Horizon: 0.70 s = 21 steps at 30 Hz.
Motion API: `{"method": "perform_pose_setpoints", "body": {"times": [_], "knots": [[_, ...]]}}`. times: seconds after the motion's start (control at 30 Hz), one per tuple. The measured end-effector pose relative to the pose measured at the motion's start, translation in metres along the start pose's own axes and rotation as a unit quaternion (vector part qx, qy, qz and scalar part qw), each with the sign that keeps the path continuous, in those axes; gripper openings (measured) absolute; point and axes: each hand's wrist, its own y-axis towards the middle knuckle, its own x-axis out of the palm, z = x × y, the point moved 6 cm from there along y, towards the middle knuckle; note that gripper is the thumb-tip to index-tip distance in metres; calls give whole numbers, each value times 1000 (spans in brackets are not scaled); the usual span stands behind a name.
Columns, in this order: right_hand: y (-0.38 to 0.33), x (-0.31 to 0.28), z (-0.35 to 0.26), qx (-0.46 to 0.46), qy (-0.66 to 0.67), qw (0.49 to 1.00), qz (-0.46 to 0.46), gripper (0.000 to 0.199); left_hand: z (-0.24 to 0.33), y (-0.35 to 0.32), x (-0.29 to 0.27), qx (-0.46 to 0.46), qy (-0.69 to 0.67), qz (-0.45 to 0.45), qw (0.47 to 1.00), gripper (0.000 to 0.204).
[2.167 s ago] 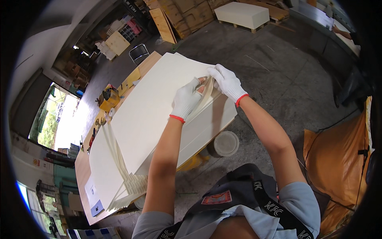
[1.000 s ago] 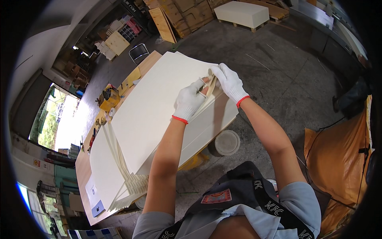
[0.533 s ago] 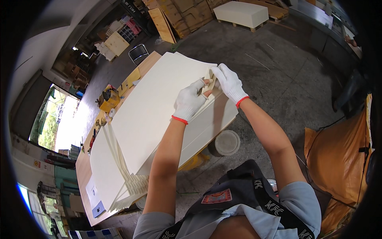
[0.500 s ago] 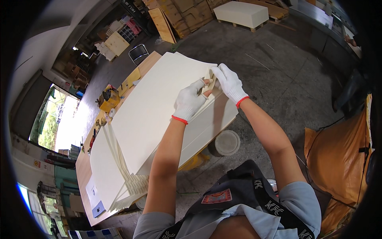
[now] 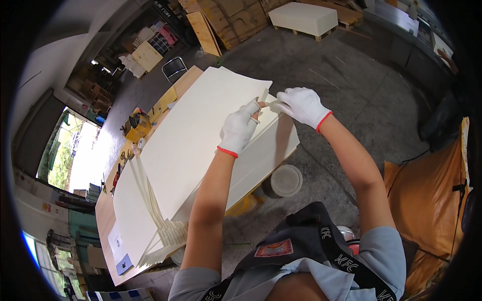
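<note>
Both hands wear white knitted gloves with red cuffs. The left hand [image 5: 240, 128] lies on the large stack of cream paper sheets [image 5: 191, 145], its fingers [image 5: 251, 108] pinched together on the raised corner of the top sheet [image 5: 262, 95]. Just right of those fingertips, the right hand [image 5: 301, 105] has its fingers closed on the same lifted corner. The stack rests on a long wooden workbench [image 5: 105, 220]. Below the hands, a round white bucket lid [image 5: 286, 180] sits on the grey concrete floor [image 5: 351, 90].
</note>
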Motion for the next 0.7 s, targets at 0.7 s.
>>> {"method": "perform_pose_setpoints", "body": {"times": [0.7], "knots": [[-1,34,0,331,467,819,29,46,6,-2,-4,-20,7,-14,1000,39]]}}
